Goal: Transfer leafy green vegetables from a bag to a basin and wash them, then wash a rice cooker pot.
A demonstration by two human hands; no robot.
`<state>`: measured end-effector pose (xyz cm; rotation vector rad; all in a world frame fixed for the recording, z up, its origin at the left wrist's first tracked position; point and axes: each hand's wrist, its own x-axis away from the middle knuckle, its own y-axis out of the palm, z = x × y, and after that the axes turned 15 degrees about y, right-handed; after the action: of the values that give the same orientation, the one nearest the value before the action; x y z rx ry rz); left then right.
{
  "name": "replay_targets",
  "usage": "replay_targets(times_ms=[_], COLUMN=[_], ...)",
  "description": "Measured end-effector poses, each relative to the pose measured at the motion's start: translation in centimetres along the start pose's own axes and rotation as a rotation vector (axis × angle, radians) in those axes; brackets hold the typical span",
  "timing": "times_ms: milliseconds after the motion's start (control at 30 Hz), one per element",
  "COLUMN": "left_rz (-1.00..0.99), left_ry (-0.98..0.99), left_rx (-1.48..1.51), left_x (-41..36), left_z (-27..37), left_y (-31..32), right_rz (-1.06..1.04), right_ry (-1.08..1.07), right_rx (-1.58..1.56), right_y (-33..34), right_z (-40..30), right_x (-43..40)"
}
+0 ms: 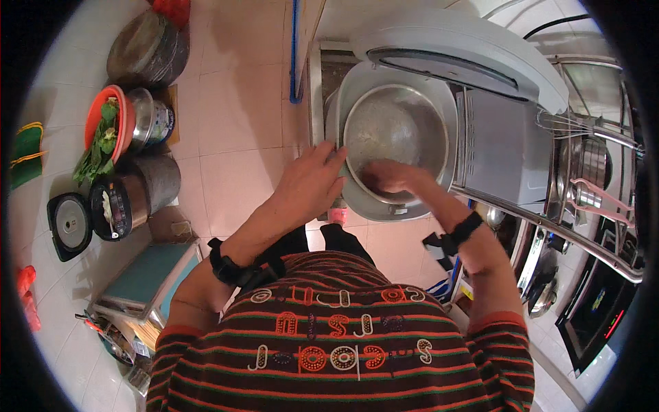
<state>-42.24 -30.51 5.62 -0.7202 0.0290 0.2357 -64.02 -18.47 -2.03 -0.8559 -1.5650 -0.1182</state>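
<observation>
A round metal bowl (394,116) sits inside the grey housing (449,103) of a kitchen appliance. The appliance's grey lid or head (458,41) stands raised at the far side. My right hand (394,176) reaches down inside the near part of the bowl; its fingers are blurred and partly hidden, so whether they hold anything does not show. At the left edge of the housing lies my left hand (311,180), fingers and thumb apart, holding nothing. Both wrists wear black straps.
Right of the bowl is a grey boxy appliance (499,144), with a wire whisk (571,126) and pink-handled tongs (600,198) beyond. Along the left wall stand an orange basin (122,121) of leafy greens, an open rice cooker (123,206) and a dark pot (149,51).
</observation>
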Motion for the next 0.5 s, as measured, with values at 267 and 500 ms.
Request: replay_targets(times_ms=[267, 500], left_rz=[0.023, 0.002], left_ry=[0.046, -0.002], left_rx=[0.009, -0.015], left_x=[-0.3, -0.5], left_z=[0.1, 0.3], left_y=[-0.1, 0.0], right_rz=[0.534, 0.316], right_ry=[0.042, -0.199], right_rx=[0.119, -0.072], right_y=[-4.3, -1.1], right_z=[3.7, -1.5], right_x=[-2.4, -1.3])
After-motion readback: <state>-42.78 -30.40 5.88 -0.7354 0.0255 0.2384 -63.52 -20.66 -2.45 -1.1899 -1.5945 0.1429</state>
